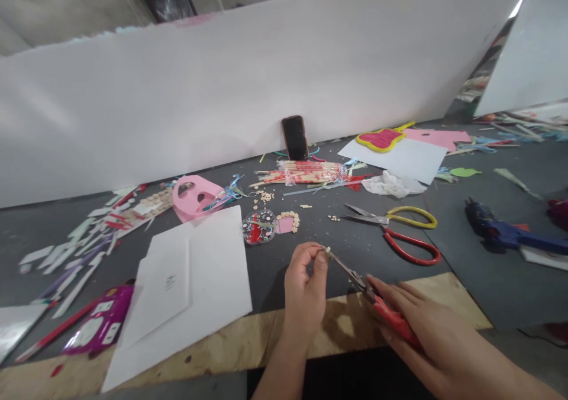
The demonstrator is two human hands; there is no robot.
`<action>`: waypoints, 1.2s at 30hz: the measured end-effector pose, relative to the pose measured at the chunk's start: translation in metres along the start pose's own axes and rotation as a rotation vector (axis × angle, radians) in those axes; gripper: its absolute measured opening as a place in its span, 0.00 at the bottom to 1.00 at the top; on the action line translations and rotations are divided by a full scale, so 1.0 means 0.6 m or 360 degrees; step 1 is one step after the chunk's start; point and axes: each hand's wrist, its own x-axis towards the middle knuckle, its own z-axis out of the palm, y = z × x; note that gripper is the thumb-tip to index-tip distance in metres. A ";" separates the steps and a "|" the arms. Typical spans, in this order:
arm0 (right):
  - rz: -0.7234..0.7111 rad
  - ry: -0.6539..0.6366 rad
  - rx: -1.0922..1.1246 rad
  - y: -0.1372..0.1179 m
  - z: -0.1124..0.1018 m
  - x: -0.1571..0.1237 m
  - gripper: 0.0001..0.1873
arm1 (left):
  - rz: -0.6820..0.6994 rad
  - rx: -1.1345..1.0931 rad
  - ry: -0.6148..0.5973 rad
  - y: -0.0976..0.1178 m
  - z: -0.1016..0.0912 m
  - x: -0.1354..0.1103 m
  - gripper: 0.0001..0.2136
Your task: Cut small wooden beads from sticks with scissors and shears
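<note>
My left hand [306, 278] pinches a small pale piece of stick [327, 250] between thumb and fingertips above the table's front. Red-handled pliers [355, 276] are gripped in my right hand [421, 329], with their jaws reaching up-left to that piece. Whether the jaws are closed on it is too small to tell. Open scissors [381, 218] with one yellow and one red handle lie just beyond the pliers. Tiny cut pieces [333, 218] sit by the scissor tips. Farther left, a pink card [285, 225] edged with pale bits touches a round clear box of small parts [258, 227].
White sheets [217, 270] cover the left front, near a purple packet [100, 320]. Red-wrapped sticks [306, 172] lie before a leaning phone [294, 137]. A blue glue gun [510, 231] rests at right. Behind stands a white board [248, 80].
</note>
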 end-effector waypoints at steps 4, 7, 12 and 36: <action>-0.0010 0.0037 -0.0117 0.001 0.002 -0.001 0.24 | 0.0048 0.0019 0.0037 0.001 -0.002 -0.002 0.12; 0.0001 0.0034 -0.0137 0.000 0.006 -0.002 0.24 | 0.0060 0.0074 0.0043 0.004 -0.005 -0.003 0.12; 0.0159 -0.0004 -0.0050 0.001 0.011 0.000 0.23 | 0.0009 0.0067 0.0039 -0.002 -0.002 0.002 0.12; 0.0546 -0.0439 -0.0305 0.090 -0.063 0.037 0.16 | -0.1580 -0.2020 -0.0216 0.066 0.173 -0.046 0.18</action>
